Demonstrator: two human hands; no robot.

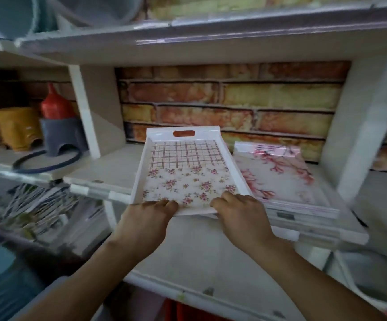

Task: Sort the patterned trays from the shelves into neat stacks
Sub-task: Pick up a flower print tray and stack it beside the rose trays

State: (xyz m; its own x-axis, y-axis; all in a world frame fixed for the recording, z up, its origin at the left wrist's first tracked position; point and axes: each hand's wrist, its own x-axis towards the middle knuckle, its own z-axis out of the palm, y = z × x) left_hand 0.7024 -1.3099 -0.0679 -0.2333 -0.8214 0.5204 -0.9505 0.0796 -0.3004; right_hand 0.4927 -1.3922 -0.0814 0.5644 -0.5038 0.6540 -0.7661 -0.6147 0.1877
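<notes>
Both hands are closed on the near short rim of a white tray point(187, 172), the left hand point(149, 216) at its near-left corner and the right hand point(238, 210) at its near-right corner, fingers curled over the edge. Its long axis is pointed straight away from the body, the handle slot at the far end, so both hands are equally near. A stack of pink-blossom trays point(280, 177) is seen just beside it on the right. Everything is carried by a white shelf point(109, 167) backed by a brick-patterned wall point(234, 98).
</notes>
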